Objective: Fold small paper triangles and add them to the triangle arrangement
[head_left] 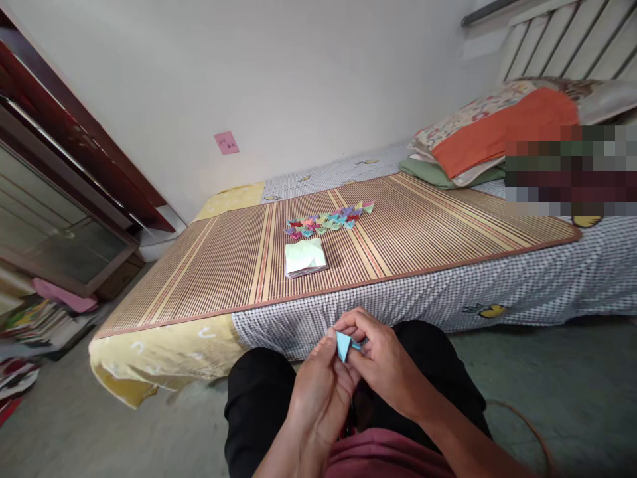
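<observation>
Between my two hands is a small folded piece of light blue paper (343, 346), held above my lap. My left hand (321, 378) is closed on its left side, with the thumb against the paper's edge. From the right, my right hand (381, 348) pinches the same paper, and a narrow blue strip sticks out by its fingers. Beyond the hands, a stack of pale green paper sheets (304, 257) lies on the bamboo mat (229, 265). Just behind that stack sit rows of small folded paper pieces (328, 220) in many colours.
The mat covers a bed with a checked sheet (423, 299) hanging over its near edge. Folded bedding with an orange pillow (507, 133) is piled at the right. A pink note (226, 143) is on the wall. Books (37, 325) stand stacked at the far left.
</observation>
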Demonstrator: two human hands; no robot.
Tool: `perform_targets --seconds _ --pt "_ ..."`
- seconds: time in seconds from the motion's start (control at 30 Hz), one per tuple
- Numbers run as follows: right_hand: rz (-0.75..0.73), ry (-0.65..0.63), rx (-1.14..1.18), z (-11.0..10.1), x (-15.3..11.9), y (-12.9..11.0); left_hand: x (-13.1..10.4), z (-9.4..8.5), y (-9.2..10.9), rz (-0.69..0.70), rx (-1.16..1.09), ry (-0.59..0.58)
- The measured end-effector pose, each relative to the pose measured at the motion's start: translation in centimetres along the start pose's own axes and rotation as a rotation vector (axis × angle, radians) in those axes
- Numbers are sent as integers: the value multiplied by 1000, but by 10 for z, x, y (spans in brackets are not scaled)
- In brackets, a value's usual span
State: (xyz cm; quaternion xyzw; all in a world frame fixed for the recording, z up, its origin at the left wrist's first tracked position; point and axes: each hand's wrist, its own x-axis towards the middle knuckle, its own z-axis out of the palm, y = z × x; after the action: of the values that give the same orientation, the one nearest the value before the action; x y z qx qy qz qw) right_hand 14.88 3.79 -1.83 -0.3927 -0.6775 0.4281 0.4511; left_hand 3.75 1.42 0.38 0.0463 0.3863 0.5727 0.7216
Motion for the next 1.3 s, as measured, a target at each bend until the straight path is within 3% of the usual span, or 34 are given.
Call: perform_targets --seconds 0.17,0.33,0.47,0.63,0.83,1.1,1.2,1.3 --pt "-85 18 -20 10 -2 12 2 0 -4 83 -24 127" --pt "-181 95 -94 9 -4 15 4 -7 -7 103 49 -1" --pt "-105 59 -12 -4 1 10 10 -15 -5 118 177 -138" --pt "11 -84 115 -18 3 6 18 -23 -3 195 355 -138" --pt "145 -116 377 -8 5 13 14 -22 -5 387 555 -76" --pt "333 -168 814 -7 5 27 -4 -20 4 365 697 -236" --pt "336 -164 838 -6 4 26 -6 -17 3 403 752 -214" --pt "300 -125 721 -7 3 26 -5 -16 1 412 816 -200"
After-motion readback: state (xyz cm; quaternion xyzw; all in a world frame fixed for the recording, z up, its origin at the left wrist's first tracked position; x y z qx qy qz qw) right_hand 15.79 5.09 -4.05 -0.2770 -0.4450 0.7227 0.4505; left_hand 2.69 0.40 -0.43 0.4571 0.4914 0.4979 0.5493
